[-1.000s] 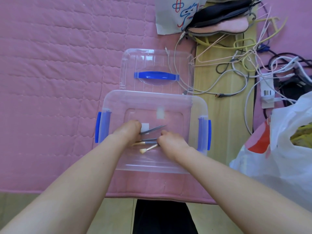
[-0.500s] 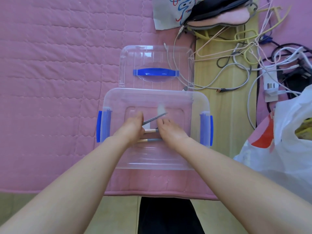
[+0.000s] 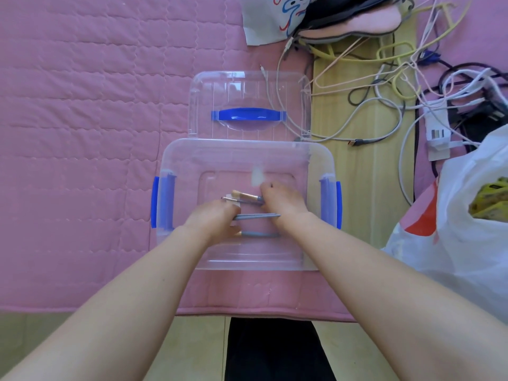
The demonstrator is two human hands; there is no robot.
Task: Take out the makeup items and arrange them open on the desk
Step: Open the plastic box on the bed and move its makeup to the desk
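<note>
A clear plastic box [image 3: 247,149] with blue side latches sits on the pink quilted cover. Both my hands are down inside it among several grey-handled makeup brushes. My right hand [image 3: 283,202] grips the handle ends of two brushes [image 3: 246,197] whose tips point left. My left hand [image 3: 213,220] holds the left end of a thin grey brush [image 3: 258,215]. One more grey brush [image 3: 259,234] lies on the box floor below it, its left end by my left hand.
The clear lid [image 3: 250,86] with a blue handle lies flat just behind the box. Tangled cables [image 3: 384,86] cover the wooden strip to the right. A white plastic bag [image 3: 464,215] bulges at the right. A printed bag and padded items [image 3: 330,15] lie at the top.
The brushes have been sorted: my right hand now holds two with tips pointing left and has shifted back in the box. My left hand has slid slightly toward me along the thin brush.
</note>
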